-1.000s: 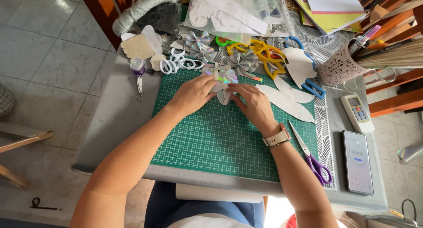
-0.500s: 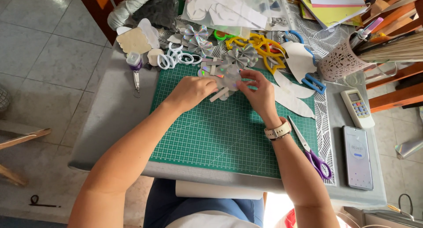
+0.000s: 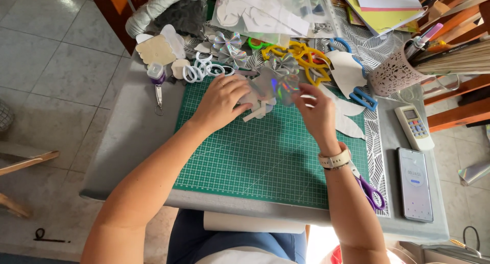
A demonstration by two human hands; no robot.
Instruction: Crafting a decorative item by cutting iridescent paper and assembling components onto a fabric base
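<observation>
Purple-handled scissors (image 3: 368,188), a phone (image 3: 414,183) and a remote (image 3: 415,127) lie right.

Green gridded cutting mat (image 3: 265,157), shimmering rainbow-silver foil piece (image 3: 278,85), purple-handled scissors (image 3: 370,190), yellow cutouts (image 3: 301,57).

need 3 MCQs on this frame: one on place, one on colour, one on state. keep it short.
1. Where do the purple-handled scissors lie?
A. at the right edge of the green cutting mat, by the right forearm
B. on the floor
C. in the patterned pen cup

2. What colour is the wristband on the right wrist?
A. black
B. cream white
C. red

3. What are the hands doing?
A. both resting flat and empty
B. left hand and right hand hold a shiny holographic paper piece over the mat
C. one holds the phone

Answers:
1 A, the handles sit beside the mat's right edge.
2 B, a pale band shows.
3 B, fingers of both pinch the piece.
</observation>
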